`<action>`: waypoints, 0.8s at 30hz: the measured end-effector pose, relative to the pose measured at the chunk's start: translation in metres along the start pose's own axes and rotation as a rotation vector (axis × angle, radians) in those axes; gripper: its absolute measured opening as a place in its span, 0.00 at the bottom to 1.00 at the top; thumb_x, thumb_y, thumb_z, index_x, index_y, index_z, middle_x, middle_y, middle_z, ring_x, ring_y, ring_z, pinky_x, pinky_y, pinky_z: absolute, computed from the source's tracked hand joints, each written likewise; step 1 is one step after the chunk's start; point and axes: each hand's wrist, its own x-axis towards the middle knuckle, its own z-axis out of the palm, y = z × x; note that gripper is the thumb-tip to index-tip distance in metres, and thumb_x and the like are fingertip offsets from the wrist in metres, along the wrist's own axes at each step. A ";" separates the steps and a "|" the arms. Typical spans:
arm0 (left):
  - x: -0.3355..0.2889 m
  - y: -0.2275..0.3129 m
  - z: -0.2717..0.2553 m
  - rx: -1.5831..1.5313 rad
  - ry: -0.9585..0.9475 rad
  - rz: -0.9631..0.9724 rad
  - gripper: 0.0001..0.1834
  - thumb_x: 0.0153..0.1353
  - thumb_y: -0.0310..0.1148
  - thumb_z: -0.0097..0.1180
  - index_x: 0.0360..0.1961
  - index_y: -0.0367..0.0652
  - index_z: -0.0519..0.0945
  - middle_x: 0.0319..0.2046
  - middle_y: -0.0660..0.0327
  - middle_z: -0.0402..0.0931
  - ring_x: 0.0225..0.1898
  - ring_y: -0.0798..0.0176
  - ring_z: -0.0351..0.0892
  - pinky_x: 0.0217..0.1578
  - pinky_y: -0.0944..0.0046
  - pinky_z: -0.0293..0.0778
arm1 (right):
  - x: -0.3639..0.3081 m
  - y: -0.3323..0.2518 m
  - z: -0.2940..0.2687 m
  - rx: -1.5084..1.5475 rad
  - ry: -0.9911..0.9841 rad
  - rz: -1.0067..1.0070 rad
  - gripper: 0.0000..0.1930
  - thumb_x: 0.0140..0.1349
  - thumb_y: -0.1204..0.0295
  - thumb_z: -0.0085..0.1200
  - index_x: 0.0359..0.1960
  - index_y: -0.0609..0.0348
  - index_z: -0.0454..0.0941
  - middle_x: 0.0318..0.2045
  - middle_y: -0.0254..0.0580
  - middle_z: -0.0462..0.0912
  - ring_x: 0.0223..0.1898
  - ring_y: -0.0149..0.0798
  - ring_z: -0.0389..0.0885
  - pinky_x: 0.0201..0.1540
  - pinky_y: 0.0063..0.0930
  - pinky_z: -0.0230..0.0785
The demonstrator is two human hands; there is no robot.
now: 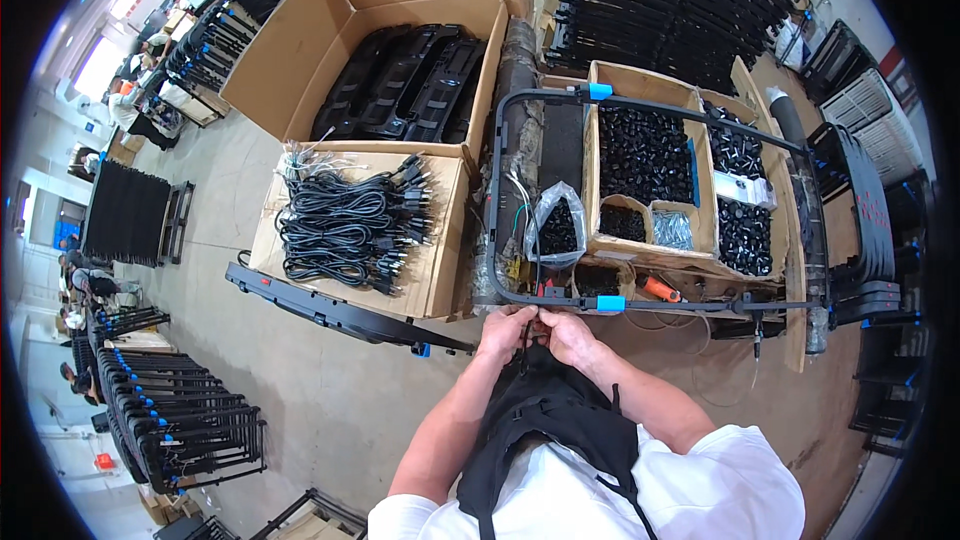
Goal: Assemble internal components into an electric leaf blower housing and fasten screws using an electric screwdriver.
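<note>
My left hand point(507, 328) and my right hand point(568, 337) meet at the near rail of a black tubular frame point(495, 190), close to its rounded near-left corner. Fingers of both are pinched together. A thin black cable point(526, 333) hangs from my left fingers; what my right fingers pinch is hidden. Blue pieces point(610, 303) wrap the rails. Just beyond my hands is a clear bag of small black parts point(558, 227). Loose white wires point(520, 190) show by the left rail. An orange-handled tool point(660, 288) lies beyond the near rail, right of my hands.
Bundled black cables point(350, 225) lie on a carton at left, before an open cardboard box point(290, 50) of black panels. A divided bin point(592, 155) holds black caps and screws point(672, 230) inside the frame. A black bar point(320, 306) juts out at left. Stacked frames point(190, 410) stand farther left.
</note>
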 end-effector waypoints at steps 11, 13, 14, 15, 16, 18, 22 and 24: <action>0.005 -0.009 -0.011 0.100 -0.105 0.000 0.18 0.73 0.46 0.60 0.40 0.39 0.85 0.30 0.63 0.86 0.26 0.68 0.80 0.28 0.66 0.75 | -0.016 -0.015 0.006 -0.202 -0.067 -0.059 0.12 0.76 0.67 0.54 0.56 0.49 0.83 0.42 0.30 0.86 0.41 0.29 0.81 0.38 0.28 0.66; 0.006 -0.015 -0.013 0.122 -0.144 0.053 0.20 0.76 0.46 0.56 0.41 0.37 0.84 0.30 0.61 0.84 0.26 0.68 0.78 0.27 0.66 0.73 | -0.026 -0.019 0.014 -0.467 -0.032 -0.123 0.14 0.75 0.66 0.53 0.56 0.51 0.85 0.45 0.32 0.88 0.38 0.27 0.78 0.36 0.24 0.61; 0.007 -0.017 -0.015 0.112 -0.142 0.064 0.20 0.76 0.46 0.56 0.41 0.37 0.84 0.30 0.61 0.84 0.26 0.68 0.78 0.27 0.66 0.73 | -0.029 -0.024 0.018 -0.480 -0.037 -0.126 0.14 0.75 0.66 0.53 0.56 0.51 0.85 0.45 0.32 0.88 0.38 0.27 0.78 0.36 0.24 0.61; -0.001 -0.012 -0.009 0.185 -0.112 0.089 0.21 0.76 0.47 0.55 0.40 0.37 0.84 0.30 0.61 0.84 0.26 0.68 0.78 0.28 0.66 0.73 | -0.033 -0.031 0.018 -0.566 -0.020 -0.105 0.16 0.74 0.67 0.54 0.60 0.51 0.84 0.42 0.28 0.86 0.37 0.25 0.77 0.35 0.24 0.60; -0.007 -0.012 -0.008 0.251 -0.070 0.116 0.22 0.77 0.48 0.54 0.39 0.37 0.85 0.30 0.61 0.85 0.26 0.68 0.78 0.28 0.66 0.73 | -0.038 -0.037 0.024 -0.659 -0.014 -0.080 0.19 0.73 0.68 0.55 0.64 0.52 0.83 0.40 0.24 0.85 0.36 0.22 0.76 0.34 0.24 0.59; -0.015 -0.011 -0.003 0.256 -0.045 0.155 0.22 0.77 0.47 0.53 0.38 0.37 0.84 0.30 0.61 0.84 0.26 0.68 0.79 0.28 0.65 0.74 | -0.042 -0.043 0.023 -0.696 -0.055 -0.141 0.19 0.73 0.68 0.54 0.62 0.56 0.84 0.42 0.26 0.86 0.39 0.25 0.78 0.38 0.26 0.67; -0.032 -0.007 0.000 0.358 0.048 0.208 0.21 0.75 0.46 0.53 0.37 0.38 0.85 0.28 0.60 0.84 0.27 0.67 0.81 0.29 0.63 0.75 | -0.049 -0.060 0.031 -1.287 -0.142 -0.316 0.20 0.71 0.67 0.54 0.62 0.59 0.83 0.49 0.40 0.89 0.48 0.39 0.86 0.51 0.34 0.76; -0.035 -0.009 -0.002 0.404 0.104 0.243 0.21 0.74 0.46 0.54 0.38 0.37 0.86 0.30 0.57 0.85 0.30 0.65 0.83 0.32 0.61 0.77 | -0.064 -0.082 0.058 -1.563 -0.095 -0.302 0.21 0.70 0.67 0.54 0.61 0.60 0.82 0.50 0.45 0.89 0.52 0.44 0.87 0.56 0.36 0.77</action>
